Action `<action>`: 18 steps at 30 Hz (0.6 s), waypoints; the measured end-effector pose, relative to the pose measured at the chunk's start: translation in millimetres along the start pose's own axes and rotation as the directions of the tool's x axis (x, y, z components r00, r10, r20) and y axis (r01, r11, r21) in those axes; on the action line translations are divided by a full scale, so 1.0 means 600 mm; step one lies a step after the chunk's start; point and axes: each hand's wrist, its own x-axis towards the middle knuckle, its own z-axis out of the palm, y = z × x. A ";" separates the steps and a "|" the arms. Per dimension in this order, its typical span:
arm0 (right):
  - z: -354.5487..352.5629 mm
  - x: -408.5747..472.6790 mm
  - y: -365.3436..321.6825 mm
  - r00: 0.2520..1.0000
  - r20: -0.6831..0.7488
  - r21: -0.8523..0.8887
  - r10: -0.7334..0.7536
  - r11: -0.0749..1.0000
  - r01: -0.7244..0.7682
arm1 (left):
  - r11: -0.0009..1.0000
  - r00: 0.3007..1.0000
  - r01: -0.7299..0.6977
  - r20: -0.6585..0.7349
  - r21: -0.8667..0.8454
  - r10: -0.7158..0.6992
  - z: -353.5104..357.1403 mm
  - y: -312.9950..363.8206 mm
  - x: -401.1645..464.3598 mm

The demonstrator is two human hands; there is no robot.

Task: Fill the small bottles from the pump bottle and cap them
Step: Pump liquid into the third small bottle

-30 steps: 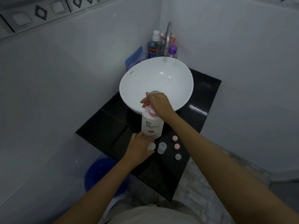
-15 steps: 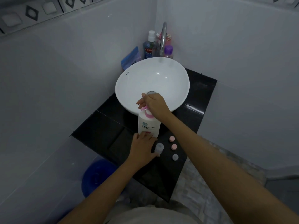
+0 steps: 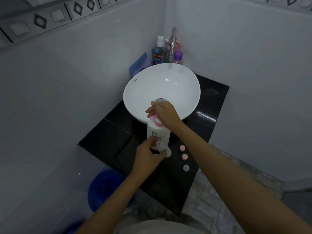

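Observation:
A white pump bottle with a pink pump head stands on the black counter just in front of the basin. My right hand rests on top of the pump head, fingers around it. My left hand is closed on a small clear bottle, lifted and blurred in front of the pump bottle's label. A second small bottle shows just right of my fingers. Two pink caps and a grey cap lie in a row on the counter to the right.
The white bowl basin fills the counter's back half, with a chrome tap, a mouthwash bottle, a purple-capped bottle and a blue pouch behind it. A blue bucket sits on the floor at the left.
My left hand has picked a small bottle up off the counter and raised it toward the pump bottle. My right hand stays on the pump head.

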 end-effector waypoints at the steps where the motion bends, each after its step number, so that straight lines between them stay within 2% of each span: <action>1: 0.000 0.000 -0.001 1.000 0.002 0.005 -0.001 1.000 0.001 | 0.998 0.999 0.009 -0.053 -0.054 -0.012 -0.016 0.007 0.003; 3: 0.000 0.000 -0.002 1.000 0.011 0.008 -0.005 1.000 0.005 | 0.998 0.989 -0.052 -0.140 -0.042 0.046 -0.046 0.024 0.014; 6: -0.002 -0.002 -0.002 1.000 0.011 -0.008 -0.025 1.000 0.025 | 0.986 0.969 -0.162 -0.182 0.048 0.168 -0.080 0.046 0.031; 12: -0.002 -0.001 0.000 0.999 -0.014 -0.042 -0.036 0.998 0.036 | 0.982 0.955 -0.186 -0.237 -0.021 0.176 -0.099 0.057 0.030; 18: 0.002 0.005 0.008 0.999 -0.030 -0.060 -0.031 0.998 0.029 | 0.977 0.956 -0.211 -0.220 -0.043 0.196 -0.100 0.063 0.035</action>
